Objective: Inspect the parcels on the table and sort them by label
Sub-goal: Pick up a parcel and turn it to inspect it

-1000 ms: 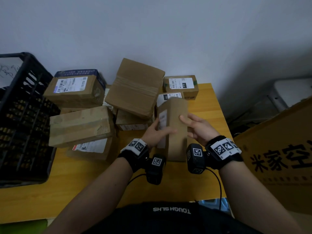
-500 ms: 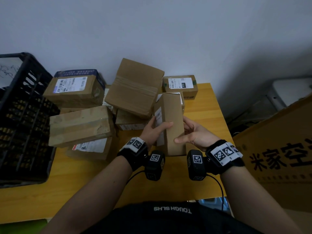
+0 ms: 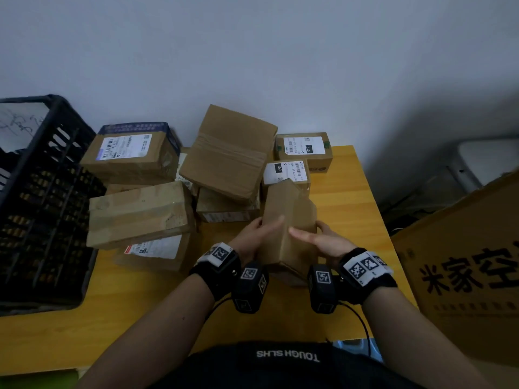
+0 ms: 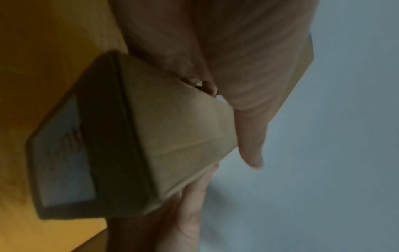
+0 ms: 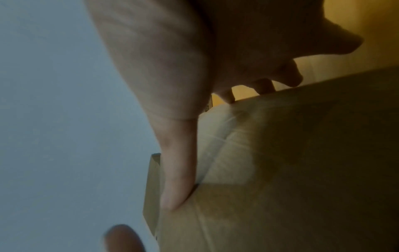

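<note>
Both hands hold one tall, narrow brown cardboard parcel (image 3: 289,228) above the right half of the desk's near edge. The left hand (image 3: 254,237) has fingers curled round the left side with the thumb across the near face; the right hand (image 3: 320,241) cups the right side, its thumb lying flat along the cardboard. A second ago the parcel stood squarer to the head camera, with a white label on its left face; now it is turned so a vertical corner points at the person and two bare brown faces show. In the left wrist view a pale label (image 4: 62,153) sits on the shadowed face toward the yellow wooden desk (image 3: 351,209). I judge the inspection is mid-way: the label faces away, so the sort decision for this parcel is not yet made.

Beyond the hands, other cardboard parcels (image 3: 230,153) lie heaped toward the desk's far edge and far left corner, several with white printed labels upward.

A black slatted plastic crate (image 3: 47,209) stands at the desk's left edge; what it holds cannot be made out. A large yellow carton with black characters (image 3: 471,265) stands off the right edge, contents hidden.
</note>
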